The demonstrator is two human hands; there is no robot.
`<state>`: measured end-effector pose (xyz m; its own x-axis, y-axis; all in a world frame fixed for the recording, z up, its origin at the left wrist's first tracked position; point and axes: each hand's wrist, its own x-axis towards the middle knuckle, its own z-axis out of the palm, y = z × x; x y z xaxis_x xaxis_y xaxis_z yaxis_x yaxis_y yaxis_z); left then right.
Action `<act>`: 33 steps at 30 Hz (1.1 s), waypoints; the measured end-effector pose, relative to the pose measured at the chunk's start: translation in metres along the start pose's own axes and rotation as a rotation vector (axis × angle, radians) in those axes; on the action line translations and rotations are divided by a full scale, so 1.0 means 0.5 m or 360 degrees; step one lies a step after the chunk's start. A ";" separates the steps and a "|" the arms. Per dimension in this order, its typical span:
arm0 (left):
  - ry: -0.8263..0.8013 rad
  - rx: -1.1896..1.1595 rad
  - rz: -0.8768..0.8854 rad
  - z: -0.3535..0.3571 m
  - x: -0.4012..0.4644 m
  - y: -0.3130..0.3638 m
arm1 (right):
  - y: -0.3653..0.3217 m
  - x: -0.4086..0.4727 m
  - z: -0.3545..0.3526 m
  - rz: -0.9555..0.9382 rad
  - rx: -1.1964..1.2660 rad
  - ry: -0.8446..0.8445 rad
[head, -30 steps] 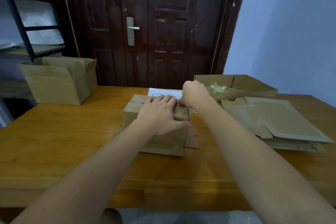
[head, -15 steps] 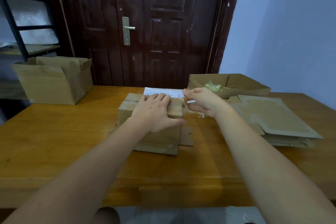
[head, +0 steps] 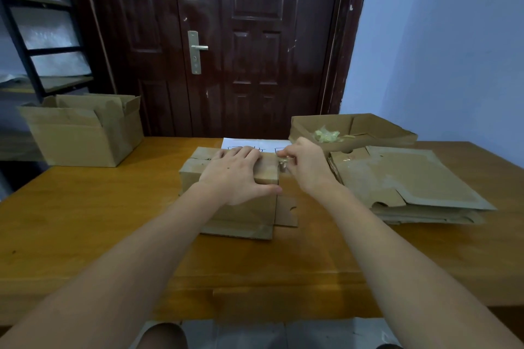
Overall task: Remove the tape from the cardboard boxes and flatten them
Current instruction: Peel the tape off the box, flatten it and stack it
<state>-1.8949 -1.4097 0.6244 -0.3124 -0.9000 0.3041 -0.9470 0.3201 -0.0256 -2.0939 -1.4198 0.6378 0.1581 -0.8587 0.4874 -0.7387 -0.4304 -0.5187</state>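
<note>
My left hand lies flat on top of the small cardboard box at the middle of the table, fingers straight, thumb on its near face. My right hand pinches a strip of tape at the box's top right edge. Flattened boxes lie to the right.

Both forearms are bare to the frame edge, and the left hand and right hand wear nothing.
</note>
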 end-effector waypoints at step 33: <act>0.0016 0.0025 0.0010 -0.003 -0.002 -0.001 | 0.004 0.055 0.023 0.0359 0.0284 0.0215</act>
<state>-1.8940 -1.4087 0.6254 -0.3179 -0.8949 0.3132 -0.9461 0.3212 -0.0425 -2.0837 -1.4476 0.6422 -0.0939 -0.8987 0.4284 -0.6165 -0.2854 -0.7338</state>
